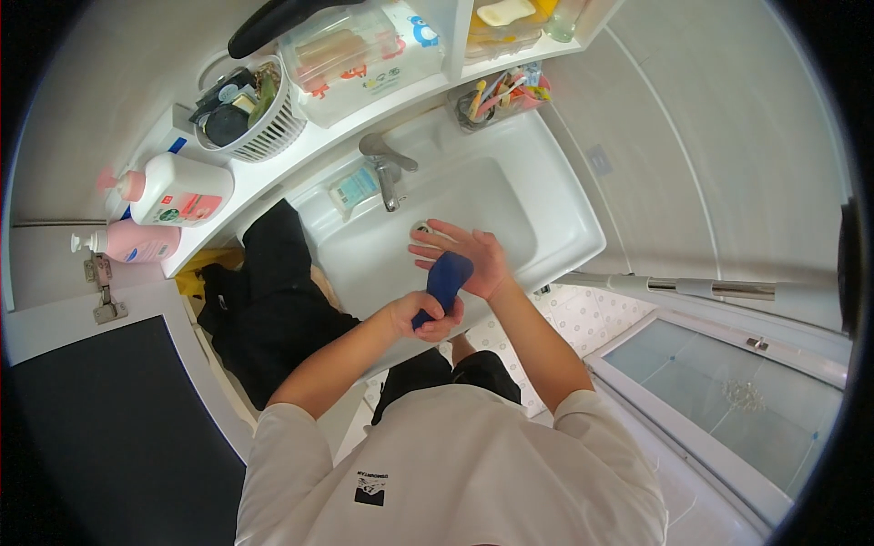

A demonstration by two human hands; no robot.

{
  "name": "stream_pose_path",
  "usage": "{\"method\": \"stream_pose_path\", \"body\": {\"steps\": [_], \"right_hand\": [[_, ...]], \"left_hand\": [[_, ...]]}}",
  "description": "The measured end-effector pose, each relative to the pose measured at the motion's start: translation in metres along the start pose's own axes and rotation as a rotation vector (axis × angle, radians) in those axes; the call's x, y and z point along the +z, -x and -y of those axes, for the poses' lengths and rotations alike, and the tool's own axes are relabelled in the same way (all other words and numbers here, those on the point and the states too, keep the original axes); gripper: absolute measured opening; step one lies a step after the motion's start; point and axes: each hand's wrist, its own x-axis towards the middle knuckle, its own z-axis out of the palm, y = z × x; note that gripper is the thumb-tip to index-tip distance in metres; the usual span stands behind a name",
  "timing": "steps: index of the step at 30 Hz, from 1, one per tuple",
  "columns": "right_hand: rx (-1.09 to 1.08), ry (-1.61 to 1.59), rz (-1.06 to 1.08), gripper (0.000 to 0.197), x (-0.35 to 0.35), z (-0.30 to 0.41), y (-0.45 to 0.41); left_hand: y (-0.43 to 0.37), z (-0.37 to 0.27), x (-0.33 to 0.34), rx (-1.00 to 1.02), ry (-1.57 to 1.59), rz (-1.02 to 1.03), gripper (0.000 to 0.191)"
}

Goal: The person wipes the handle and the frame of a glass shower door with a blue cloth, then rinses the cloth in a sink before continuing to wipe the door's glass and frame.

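Over the near part of a white washbasin (560, 225), my left hand (429, 316) is closed round the lower end of a dark blue object (448, 278), whose exact kind I cannot tell. My right hand (481, 259) is spread with its palm up, just beyond and beside the blue object, and grips nothing; whether it touches the object is unclear. A metal faucet (387, 170) stands at the basin's back, with a packet (354, 191) bearing writing to its left. The drain shows partly behind my right fingers.
Black cloth (273, 307) lies over the basin's left side. Pump bottles (184, 191), a white basket (270, 133) and a wipes pack (382, 75) stand on the shelf (321, 136). A toothbrush holder (488, 106) sits at the back right. An open cabinet door (123, 409) is at left.
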Motion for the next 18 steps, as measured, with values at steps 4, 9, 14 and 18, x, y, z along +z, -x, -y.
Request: {"method": "stream_pose_path", "body": {"steps": [4,9,14,18], "right_hand": [[-0.084,-0.172,0.19,0.072,0.012,-0.008,-0.01],[0.08,0.441,-0.165,0.021,0.03,0.004,-0.015],[-0.045,0.691,-0.535,0.031,0.021,-0.01,-0.018],[-0.182,0.79,-0.764,0.037,-0.001,-0.03,-0.03]], "left_hand": [[-0.014,0.013,0.002,0.044,0.085,0.176,0.032],[-0.017,0.008,0.006,0.115,-0.145,-0.196,0.019],[-0.031,-0.008,0.011,0.167,-0.613,-0.698,0.018],[-0.042,-0.006,-0.031,0.197,-1.061,-0.996,0.026]]}}
